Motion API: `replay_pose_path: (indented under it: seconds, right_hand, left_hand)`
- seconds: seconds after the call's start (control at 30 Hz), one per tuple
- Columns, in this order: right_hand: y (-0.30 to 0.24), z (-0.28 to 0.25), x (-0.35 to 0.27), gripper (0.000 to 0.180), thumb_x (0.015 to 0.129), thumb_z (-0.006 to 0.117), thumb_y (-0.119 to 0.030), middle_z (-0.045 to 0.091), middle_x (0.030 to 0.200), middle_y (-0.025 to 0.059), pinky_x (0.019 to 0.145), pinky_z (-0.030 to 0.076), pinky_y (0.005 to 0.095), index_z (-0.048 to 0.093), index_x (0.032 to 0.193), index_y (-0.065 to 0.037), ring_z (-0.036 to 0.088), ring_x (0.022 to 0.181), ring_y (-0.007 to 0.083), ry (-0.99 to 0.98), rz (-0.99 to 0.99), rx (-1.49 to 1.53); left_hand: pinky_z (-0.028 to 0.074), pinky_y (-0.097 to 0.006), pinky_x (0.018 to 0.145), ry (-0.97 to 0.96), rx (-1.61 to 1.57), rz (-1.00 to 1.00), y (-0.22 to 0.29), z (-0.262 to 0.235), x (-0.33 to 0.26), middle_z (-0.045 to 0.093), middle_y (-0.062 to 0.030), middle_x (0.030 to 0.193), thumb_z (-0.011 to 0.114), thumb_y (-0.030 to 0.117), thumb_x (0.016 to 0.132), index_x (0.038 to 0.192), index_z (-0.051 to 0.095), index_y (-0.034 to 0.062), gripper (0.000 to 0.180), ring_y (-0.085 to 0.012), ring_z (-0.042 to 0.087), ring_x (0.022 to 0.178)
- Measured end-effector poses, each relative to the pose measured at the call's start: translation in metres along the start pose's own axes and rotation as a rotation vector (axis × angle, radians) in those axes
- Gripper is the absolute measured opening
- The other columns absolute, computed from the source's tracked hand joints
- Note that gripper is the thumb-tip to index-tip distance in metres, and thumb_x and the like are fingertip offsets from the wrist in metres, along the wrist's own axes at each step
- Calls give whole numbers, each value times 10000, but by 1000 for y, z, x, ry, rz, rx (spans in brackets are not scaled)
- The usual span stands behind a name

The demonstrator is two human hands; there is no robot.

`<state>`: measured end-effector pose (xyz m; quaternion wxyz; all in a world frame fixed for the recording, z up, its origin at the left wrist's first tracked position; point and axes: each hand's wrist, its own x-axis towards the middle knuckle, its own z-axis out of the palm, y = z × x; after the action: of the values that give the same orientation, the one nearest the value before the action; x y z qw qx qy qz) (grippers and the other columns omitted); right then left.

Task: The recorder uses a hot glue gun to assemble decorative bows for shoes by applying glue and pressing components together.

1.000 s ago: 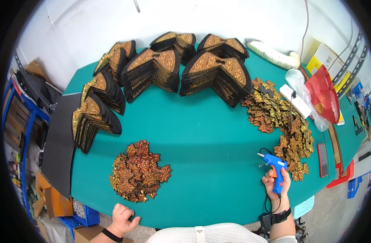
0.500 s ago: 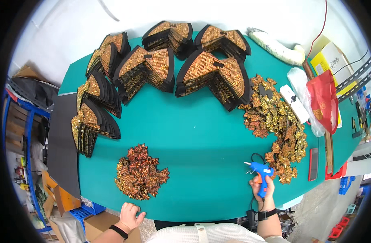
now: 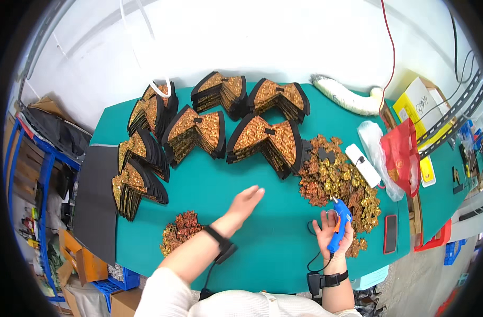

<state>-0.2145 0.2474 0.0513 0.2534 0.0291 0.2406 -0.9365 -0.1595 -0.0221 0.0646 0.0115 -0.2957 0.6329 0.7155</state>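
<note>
My right hand (image 3: pixel 330 239) holds a blue hot glue gun (image 3: pixel 342 217) against its palm, with the orange trigger facing in and the nozzle pointing up and away. Some of its fingers are stretched out beside the tool. My left hand (image 3: pixel 244 204) reaches over the middle of the green table, fingers extended and nothing in it. Beyond it stands the nearest stack of black-edged, gold-sequined winged pieces (image 3: pixel 267 139). A heap of gold and copper sequined leaf-shaped patches (image 3: pixel 352 185) lies by the glue gun. My left forearm partly covers a smaller reddish heap of patches (image 3: pixel 182 228).
More stacks of sequined pieces (image 3: pixel 196 128) line the table's back and left side. To the right are a white power strip (image 3: pixel 363 165), a red bag (image 3: pixel 401 157) and a phone (image 3: pixel 390 234). A dark sheet (image 3: pixel 95 198) covers the left edge. A cord runs from the glue gun.
My left hand has swung from the front edge up to the middle of the table. My right hand has shifted slightly, loosening its fingers around the glue gun. The view has tilted up.
</note>
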Motion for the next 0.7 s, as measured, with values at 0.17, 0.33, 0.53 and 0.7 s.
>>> replay_pose_path:
  seconds: [0.17,0.33,0.53,0.7]
  right_hand:
    - [8,25,53,594,768,511,-515,432,1342,33,1040,118,476,482,1239,-153,282,1302,205,31,-20,-62]
    - [28,45,110,669,783,474,-519,370,1392,18,1049,-91,510,359,1332,-156,117,1363,204,94,24,-135]
    - [57,63,155,568,842,441,-443,453,1321,40,1077,-8,493,378,1308,-125,240,1322,190,315,33,-64]
    - [61,58,174,488,829,474,-482,516,1137,7,949,253,487,452,1215,-183,456,1076,200,249,8,-176]
  left_hand:
    - [269,-425,1029,59,-294,-323,16,19,75,274,-191,1398,561,550,804,1370,242,-22,866,-333,205,1311]
    - [357,-368,946,-74,46,-129,34,12,112,519,-143,1171,566,508,822,1214,450,-36,680,-227,452,1114]
    - [405,-262,826,-66,93,183,32,3,154,618,-74,948,511,341,907,1012,593,-25,390,-117,531,899]
    - [446,-309,658,77,224,333,30,11,175,626,-102,745,514,363,879,917,623,-18,398,-172,578,697]
